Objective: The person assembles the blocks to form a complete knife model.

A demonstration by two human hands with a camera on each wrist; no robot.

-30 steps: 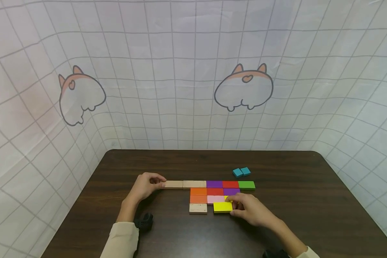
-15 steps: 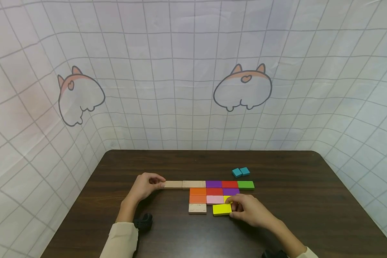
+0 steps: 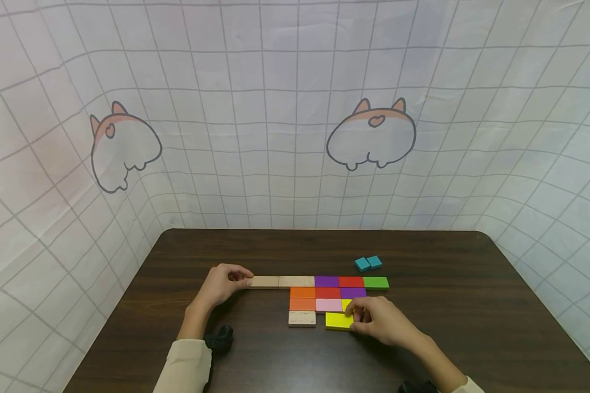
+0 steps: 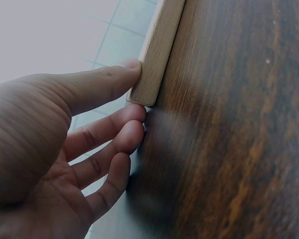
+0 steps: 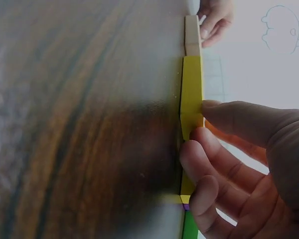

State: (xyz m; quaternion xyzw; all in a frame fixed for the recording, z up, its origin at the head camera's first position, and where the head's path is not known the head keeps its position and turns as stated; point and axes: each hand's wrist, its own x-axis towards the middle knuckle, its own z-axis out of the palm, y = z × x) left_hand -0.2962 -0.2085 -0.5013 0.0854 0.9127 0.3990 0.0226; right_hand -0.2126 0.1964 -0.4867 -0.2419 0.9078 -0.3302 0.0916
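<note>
My left hand (image 3: 222, 285) pinches the left end of a plain wooden block (image 3: 264, 282), the first of a long row. In the left wrist view its thumb lies on the edge of that wooden block (image 4: 157, 55), fingertips at the corner. My right hand (image 3: 384, 319) grips the right end of a yellow block (image 3: 338, 321) between thumb and fingers. This yellow block lies flat at the front, a narrow gap from the pink block (image 3: 328, 305) behind it. A second yellow block (image 3: 346, 304) is partly hidden by the right fingers.
Behind them, purple (image 3: 326, 281), red (image 3: 351, 281) and green (image 3: 376, 283) blocks continue the back row. Orange blocks (image 3: 302, 298) and a wooden block (image 3: 302, 319) stand at the left of the cluster. Two small teal blocks (image 3: 368, 263) lie apart farther back on the dark table (image 3: 452, 284).
The right hand has drawn the yellow block slightly toward the table's front, widening the gap behind it. The left hand and the other blocks have stayed in place.
</note>
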